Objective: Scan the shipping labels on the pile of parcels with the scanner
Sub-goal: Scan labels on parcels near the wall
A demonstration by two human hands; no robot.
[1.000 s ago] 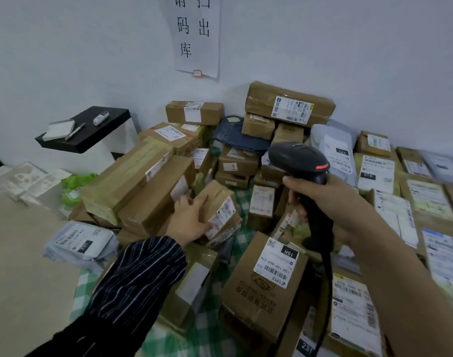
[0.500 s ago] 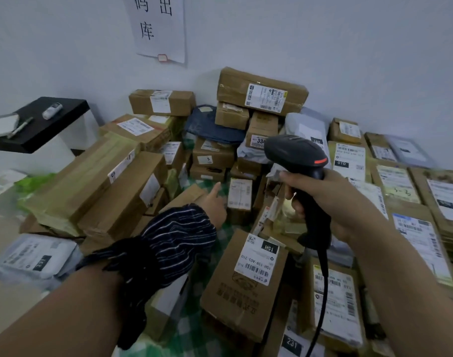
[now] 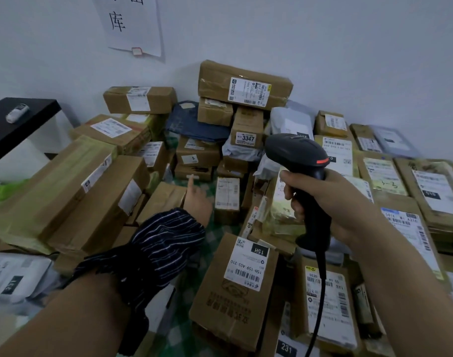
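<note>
In the middle of a heap of brown cardboard parcels [image 3: 96, 191], a right hand [image 3: 333, 202] grips a black pistol-shaped barcode scanner [image 3: 297, 153].

The right hand's fingers wrap round the scanner's handle. The scanner's head, with its orange stripe, points toward 10 o'clock over the heap, and its black cable [image 3: 320, 292] hangs toward 6 o'clock. At 9 o'clock from the scanner is the left hand [image 3: 198, 202], wearing a dark striped fabric cuff [image 3: 156, 251]. It holds nothing, with its index finger stretched toward 12 o'clock and the other fingers folded in. At 6 o'clock from that hand a tall brown carton [image 3: 228, 315] carries a white shipping label marked 15H [image 3: 248, 266]. A green checked cloth [image 3: 216, 243] shows between the boxes. A black shelf [image 3: 27, 130] stands at 9 o'clock, and a white paper notice [image 3: 132, 24] hangs on the wall at 11 o'clock.
</note>
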